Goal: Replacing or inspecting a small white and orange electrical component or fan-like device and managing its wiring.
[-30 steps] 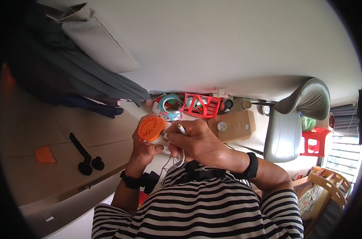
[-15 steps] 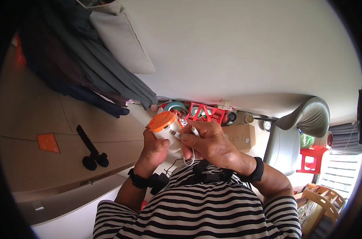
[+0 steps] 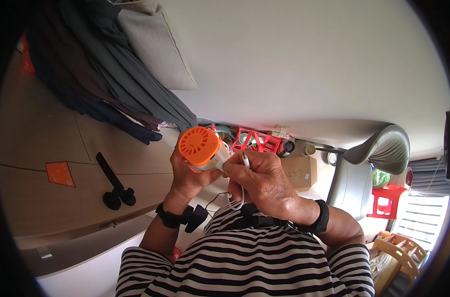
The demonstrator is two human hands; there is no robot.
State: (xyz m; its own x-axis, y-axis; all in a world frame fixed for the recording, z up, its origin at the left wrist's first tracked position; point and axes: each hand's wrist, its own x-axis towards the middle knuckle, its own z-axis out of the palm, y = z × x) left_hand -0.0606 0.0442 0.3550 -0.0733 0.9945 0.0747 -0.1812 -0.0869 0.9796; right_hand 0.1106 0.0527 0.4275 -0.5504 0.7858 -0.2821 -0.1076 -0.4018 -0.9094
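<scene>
Left hand (image 3: 189,174) gripped an orange-topped device (image 3: 201,146); beside it, the right hand (image 3: 262,179) pinched a white cable (image 3: 245,160); square alignment seemed wise.

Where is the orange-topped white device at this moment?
In the head view, just left of centre, the orange-topped white device is held in the left hand, right beside the right hand, which pinches a white cable.

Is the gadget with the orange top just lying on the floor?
No, the left hand holds the orange-topped gadget up in the air.
</scene>
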